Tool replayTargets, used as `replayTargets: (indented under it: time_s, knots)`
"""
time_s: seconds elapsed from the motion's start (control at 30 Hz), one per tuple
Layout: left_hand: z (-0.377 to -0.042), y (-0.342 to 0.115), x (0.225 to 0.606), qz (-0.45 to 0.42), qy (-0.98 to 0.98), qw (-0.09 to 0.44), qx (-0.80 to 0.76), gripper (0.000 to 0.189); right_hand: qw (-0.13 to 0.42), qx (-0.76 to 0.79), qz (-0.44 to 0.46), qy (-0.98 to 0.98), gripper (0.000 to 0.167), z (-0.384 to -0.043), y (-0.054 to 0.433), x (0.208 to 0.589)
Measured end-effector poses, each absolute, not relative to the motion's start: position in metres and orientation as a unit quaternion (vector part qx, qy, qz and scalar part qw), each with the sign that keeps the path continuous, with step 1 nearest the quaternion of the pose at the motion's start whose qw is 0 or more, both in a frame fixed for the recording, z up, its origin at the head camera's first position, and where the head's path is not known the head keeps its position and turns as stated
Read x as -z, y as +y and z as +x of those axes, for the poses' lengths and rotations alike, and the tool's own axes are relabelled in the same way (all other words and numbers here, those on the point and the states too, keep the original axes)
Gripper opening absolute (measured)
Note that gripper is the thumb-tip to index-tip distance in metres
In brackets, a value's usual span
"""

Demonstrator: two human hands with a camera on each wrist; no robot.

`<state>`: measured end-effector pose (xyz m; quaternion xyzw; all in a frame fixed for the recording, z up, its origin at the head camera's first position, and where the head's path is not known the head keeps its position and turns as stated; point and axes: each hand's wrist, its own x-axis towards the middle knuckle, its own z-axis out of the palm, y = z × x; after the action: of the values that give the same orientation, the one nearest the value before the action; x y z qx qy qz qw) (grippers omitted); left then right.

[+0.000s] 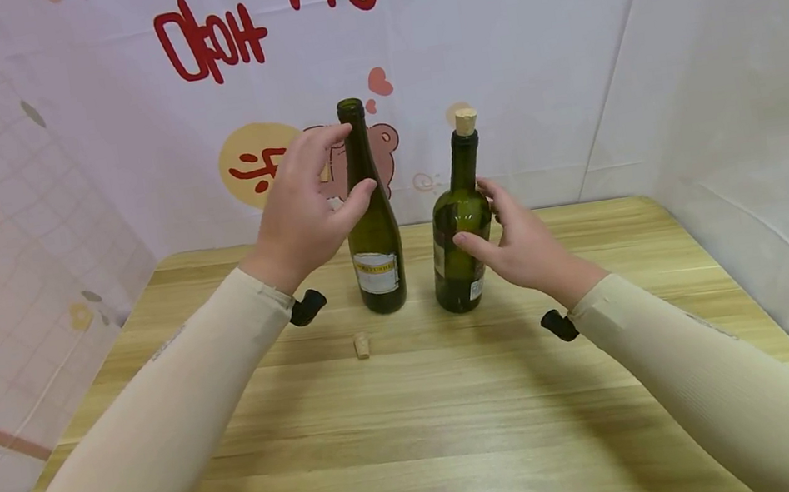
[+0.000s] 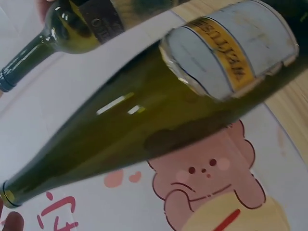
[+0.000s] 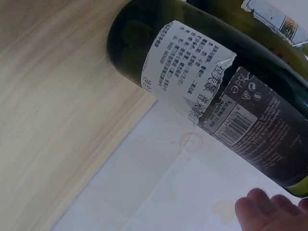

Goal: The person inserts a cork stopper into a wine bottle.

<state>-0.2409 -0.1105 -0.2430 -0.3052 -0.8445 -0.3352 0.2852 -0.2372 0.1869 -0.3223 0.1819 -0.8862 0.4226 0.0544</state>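
Observation:
A tall green bottle (image 1: pixel 375 228) stands uncorked on the table, a white and yellow label low on its side. My left hand (image 1: pixel 308 199) is beside its neck, thumb and forefinger spread apart; in the left wrist view the fingertips (image 2: pixel 14 221) show close to the bottle's mouth. To its right, a shorter dark green wine bottle (image 1: pixel 455 225) stands upright with a cork (image 1: pixel 465 122) in its mouth. My right hand (image 1: pixel 518 241) is spread about that bottle's right side, thumb overlapping its front. Fingertips (image 3: pixel 257 199) appear near the bottle's shoulder in the right wrist view.
A loose tapered cork (image 1: pixel 361 345) is on the wooden table (image 1: pixel 393 448), in front of the tall bottle. Behind the table's far edge hangs a white cloth (image 1: pixel 524 34) printed with red characters, hearts and a pink bear.

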Motion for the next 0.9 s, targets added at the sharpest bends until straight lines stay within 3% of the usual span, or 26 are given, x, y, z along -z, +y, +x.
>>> replayTargets:
  time_s: [0.27, 0.47, 0.67, 0.9]
  knots:
    - [-0.243, -0.124, 0.252, -0.267, -0.861, 0.272, 0.336, 0.065, 0.107, -0.392, 0.149, -0.901, 0.09, -0.217, 0.188, 0.32]
    - [-0.25, -0.128, 0.261, -0.234, -0.876, 0.218, 0.361, 0.076, 0.206, -0.38, 0.156, -0.888, 0.073, -0.203, 0.182, 0.324]
    - [-0.259, -0.129, 0.268, -0.197, -0.881, 0.149, 0.403, 0.084, 0.298, -0.346, 0.22, -0.862, 0.059, -0.192, 0.17, 0.327]
    - [-0.27, -0.125, 0.272, -0.188, -0.87, 0.095, 0.446, 0.086, 0.295, -0.311, 0.274, -0.861, 0.055, -0.178, 0.152, 0.332]
